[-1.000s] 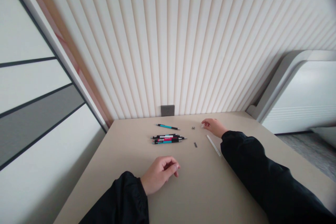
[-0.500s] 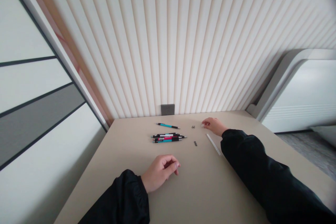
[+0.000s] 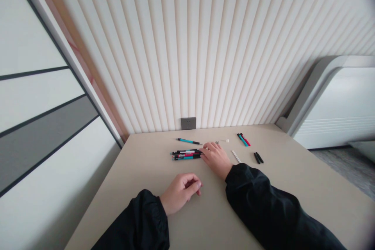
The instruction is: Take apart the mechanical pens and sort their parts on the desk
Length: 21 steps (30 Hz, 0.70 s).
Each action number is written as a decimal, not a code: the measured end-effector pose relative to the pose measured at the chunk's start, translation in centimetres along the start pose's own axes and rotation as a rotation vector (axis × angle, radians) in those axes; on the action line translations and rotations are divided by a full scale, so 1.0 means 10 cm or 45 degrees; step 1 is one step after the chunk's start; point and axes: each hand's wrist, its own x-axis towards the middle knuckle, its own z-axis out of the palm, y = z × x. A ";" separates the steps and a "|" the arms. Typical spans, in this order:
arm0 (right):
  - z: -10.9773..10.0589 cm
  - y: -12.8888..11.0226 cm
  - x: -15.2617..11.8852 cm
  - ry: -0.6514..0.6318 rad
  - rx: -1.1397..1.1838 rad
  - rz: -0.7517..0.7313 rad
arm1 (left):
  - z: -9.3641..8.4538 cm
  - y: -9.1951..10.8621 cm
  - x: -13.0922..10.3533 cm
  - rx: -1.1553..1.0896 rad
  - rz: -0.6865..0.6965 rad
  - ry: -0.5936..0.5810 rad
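My right hand (image 3: 217, 159) is palm down at the right-hand tips of a row of mechanical pencils (image 3: 186, 156) with black, white, red and teal barrels. Its fingers reach over the tips and look slightly apart; whether they touch a pencil is hard to tell. My left hand (image 3: 181, 192) rests on the table nearer to me, fingers curled in and thumb against them, nothing visible inside. Behind the row lies a single teal-and-black mechanical pencil (image 3: 189, 141). Small metal pieces (image 3: 217, 142) show just beyond my right hand, partly hidden by it.
Right of my right hand lie thin white sticks (image 3: 236, 156), small white pieces (image 3: 227, 140), teal and red barrel parts (image 3: 243, 139) and two black tubular parts (image 3: 258, 158). A dark wall socket (image 3: 188, 123) sits above the back edge of the beige table (image 3: 140, 164).
My right hand has moved left and towards me, from the small white pieces to the pencil tips. The barrel parts and black tubes came out from behind my arm. My left hand stays put.
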 end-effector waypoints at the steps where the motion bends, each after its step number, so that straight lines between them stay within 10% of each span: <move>1: 0.04 -0.03 0.02 -0.001 -0.014 0.022 | 0.00 -0.01 0.00 0.000 0.003 0.001; 8: 0.03 -0.07 0.01 0.080 0.060 0.082 | 0.01 0.04 -0.03 0.096 0.079 0.064; 16: -0.09 -0.46 -0.41 0.211 0.632 0.180 | -0.09 0.15 -0.10 1.109 0.871 0.601; 21: -0.14 -0.60 -0.50 0.149 0.829 0.206 | -0.10 0.00 -0.04 1.516 0.788 0.543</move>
